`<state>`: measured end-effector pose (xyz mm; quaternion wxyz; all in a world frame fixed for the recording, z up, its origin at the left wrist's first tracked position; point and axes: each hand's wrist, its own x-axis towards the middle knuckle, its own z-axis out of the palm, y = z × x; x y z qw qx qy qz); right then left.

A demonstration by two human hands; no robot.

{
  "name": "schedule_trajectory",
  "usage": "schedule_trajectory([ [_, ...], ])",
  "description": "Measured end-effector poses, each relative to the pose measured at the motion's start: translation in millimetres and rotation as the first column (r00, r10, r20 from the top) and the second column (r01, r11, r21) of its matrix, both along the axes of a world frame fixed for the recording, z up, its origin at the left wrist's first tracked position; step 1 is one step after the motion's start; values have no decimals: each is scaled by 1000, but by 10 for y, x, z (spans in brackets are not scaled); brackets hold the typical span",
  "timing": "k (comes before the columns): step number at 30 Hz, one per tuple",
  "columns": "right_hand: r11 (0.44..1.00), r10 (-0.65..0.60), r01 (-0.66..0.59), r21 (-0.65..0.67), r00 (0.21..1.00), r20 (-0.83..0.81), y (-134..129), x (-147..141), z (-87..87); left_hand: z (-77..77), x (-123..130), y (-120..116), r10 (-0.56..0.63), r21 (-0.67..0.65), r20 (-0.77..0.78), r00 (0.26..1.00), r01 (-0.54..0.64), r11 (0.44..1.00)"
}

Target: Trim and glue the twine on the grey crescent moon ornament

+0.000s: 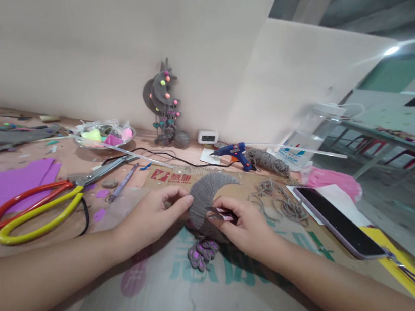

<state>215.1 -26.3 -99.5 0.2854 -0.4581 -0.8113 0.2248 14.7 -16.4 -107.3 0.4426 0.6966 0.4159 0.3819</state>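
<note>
Now, grey crescent (pixel 207 196): between both hands — long axis slanting up, tip rightward
Left hand (pixel 156 215): pinching outer edge
Right hand (pixel 249 227): closed round slim tool (pixel 224 215) — inner curve

Left hand (pixel 157 214) pinching gray crescent (pixel 205 193), right hand (pixel 247 228) holding slim tool (pixel 224 215) — scissors (pixel 82 179); phone (pixel 338 223) alongside

Bare L hand (pixel 157 212) & R hand (pixel 249 228), forearms (pixel 55 269) likewise, wrists (pixel 122 236) incl.

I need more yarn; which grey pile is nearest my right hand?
The loose, tangled yarn on the cardboard, between your right hand and the smartphone; the compact yarn skein lies farther back, beside the glue gun.
</note>
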Motion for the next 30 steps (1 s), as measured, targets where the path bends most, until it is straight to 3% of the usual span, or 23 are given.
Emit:
schedule_trajectory([
  [4, 999, -4, 1, -52, 998, -57, 8, -1, 0, 10, -8, 6, -51, 22, 16, 999, 50, 998],
  [10, 997, -4, -2, -80, 997, -77, 38, 14, -26, -6, 3, 7, -45, 2, -113, 993, 45, 999],
  [14, 994, -3, 10, 110, 998, -62, 27, 76, -21, -19, 11, 14, -34, -38, -60, 998, 31, 999],
  [20, 905, -44, -40, 423, 981, 189, -30, 138, 9, -34, 2, 53, -15, -86, -42, 999, 12, 996],
  [24, 865, -80, -73, 497, 957, 279, -4, 116, -1, -40, 0, 51, -12, -88, -64, 998, 6, 996],
  [30, 848, -120, -60, 527, 946, 301, 17, 123, -20, -33, 7, 38, -12, -88, -91, 996, 4, 996],
])
